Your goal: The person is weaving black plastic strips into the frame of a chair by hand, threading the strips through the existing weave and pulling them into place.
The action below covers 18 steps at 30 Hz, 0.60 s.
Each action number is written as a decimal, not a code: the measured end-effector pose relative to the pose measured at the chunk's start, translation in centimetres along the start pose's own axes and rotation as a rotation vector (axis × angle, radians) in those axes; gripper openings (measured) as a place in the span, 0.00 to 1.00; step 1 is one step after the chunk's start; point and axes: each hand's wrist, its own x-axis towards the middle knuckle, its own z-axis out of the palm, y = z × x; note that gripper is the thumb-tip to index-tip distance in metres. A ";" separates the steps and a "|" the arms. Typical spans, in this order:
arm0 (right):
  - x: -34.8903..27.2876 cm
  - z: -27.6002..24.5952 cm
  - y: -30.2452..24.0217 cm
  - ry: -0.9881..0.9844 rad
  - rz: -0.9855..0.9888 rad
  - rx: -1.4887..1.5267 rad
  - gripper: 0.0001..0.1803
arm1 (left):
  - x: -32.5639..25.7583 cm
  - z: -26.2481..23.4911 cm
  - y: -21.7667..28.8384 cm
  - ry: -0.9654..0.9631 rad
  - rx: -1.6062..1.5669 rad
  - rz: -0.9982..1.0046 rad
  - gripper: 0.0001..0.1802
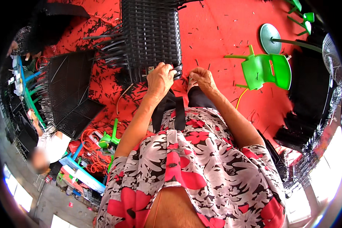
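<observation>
In front of me stands a black woven wicker piece (152,34), with long loose strips sticking out on its left side. My left hand (160,80) is at its near edge, fingers closed around a black plastic strip (177,72) by the near right corner. To the right, apart from the weave, my right hand (203,80) is held above my foot with the fingers curled together. Whatever may be between those fingers is too small or hidden to name. A wide black band (179,114) hangs down over my lap.
Black offcuts litter the red floor (212,34). A green chair (260,70) and a pedestal fan (271,38) lie to the right. On the left are another black woven frame (70,91), tangled orange cord (97,152) and a person in white (51,148).
</observation>
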 end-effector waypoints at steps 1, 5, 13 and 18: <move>0.3 0.1 0.3 0.038 -0.004 -0.007 0.10 | -0.1 -0.2 0.1 -0.026 0.028 -0.011 0.03; 0.8 2.0 -0.1 0.173 -0.258 -0.272 0.10 | -0.6 -0.8 -0.1 0.108 0.103 0.066 0.05; 1.3 3.8 -1.8 0.181 -0.339 -0.289 0.11 | -0.5 -1.6 -0.3 0.145 0.355 0.274 0.06; 1.6 5.0 -1.5 0.038 -0.063 0.117 0.09 | 0.1 -2.8 -1.0 -0.179 -0.243 -0.304 0.08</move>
